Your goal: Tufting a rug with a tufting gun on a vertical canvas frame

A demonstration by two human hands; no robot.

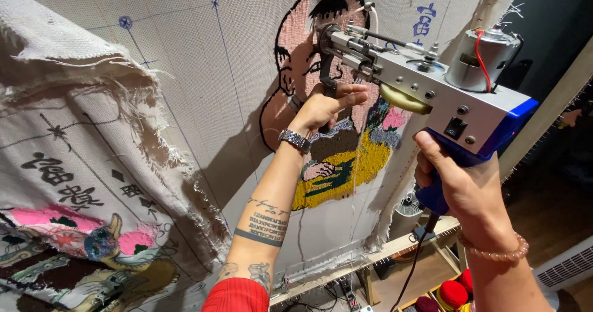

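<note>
My right hand [460, 185] grips the blue handle of a silver tufting gun [432, 80], which has a grey motor on top and a red wire. My left hand [321, 107], with a metal watch at the wrist, holds the gun's black front handle close to the cloth. The gun's tip points at a stretched beige backing cloth [204, 65] marked with blue grid lines. On the cloth is a partly tufted figure [327, 158] in pink, black, yellow and green yarn.
Another frayed cloth [80, 182] with a colourful tufted design and black characters hangs at the left. The wooden frame's lower bar [383, 253] runs below. Red yarn balls [454, 292] sit in a box at the bottom right. A cable hangs from the gun.
</note>
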